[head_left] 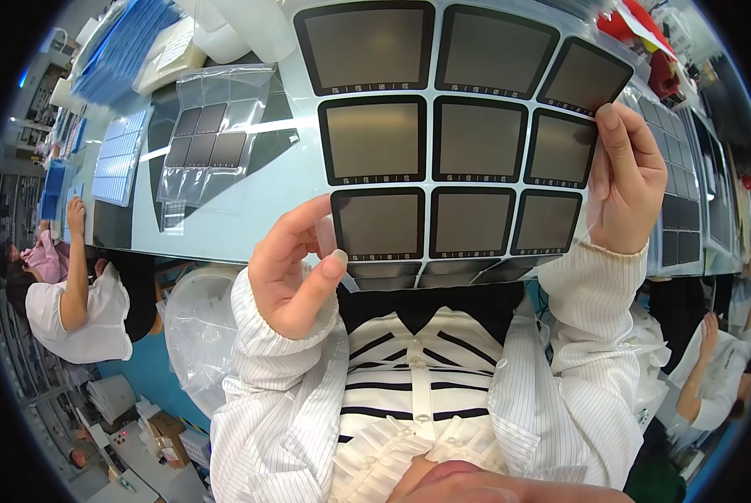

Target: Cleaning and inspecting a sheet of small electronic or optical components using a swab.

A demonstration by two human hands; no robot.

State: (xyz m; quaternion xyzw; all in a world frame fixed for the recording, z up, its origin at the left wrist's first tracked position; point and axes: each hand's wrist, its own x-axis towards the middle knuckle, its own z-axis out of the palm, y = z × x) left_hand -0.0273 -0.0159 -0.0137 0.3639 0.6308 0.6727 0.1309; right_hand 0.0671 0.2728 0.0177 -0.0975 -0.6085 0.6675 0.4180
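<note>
The pale tabletop (pixel 250 210) fills the upper part of the view and carries everything else. Above it you hold up a clear sheet (pixel 451 134) printed with nine dark-framed grey squares in three rows of three; it stands raised between your two hands, in front of the tabletop rather than lying on it. To the left, flat on the tabletop, lies a clear bag (pixel 208 134) holding a smaller set of dark squares, and further left a stack of blue sheets (pixel 128 50) sits near the far edge. Your right hand (pixel 631 180) grips the sheet's right edge, fingers closed on it with the thumb in front. Your left hand (pixel 296 268) meets the sheet's lower left corner, where thumb and forefinger pinch together on a thin clear film (pixel 329 243) at that corner. Another person's raised arm (pixel 78 268) shows at the far left.
</note>
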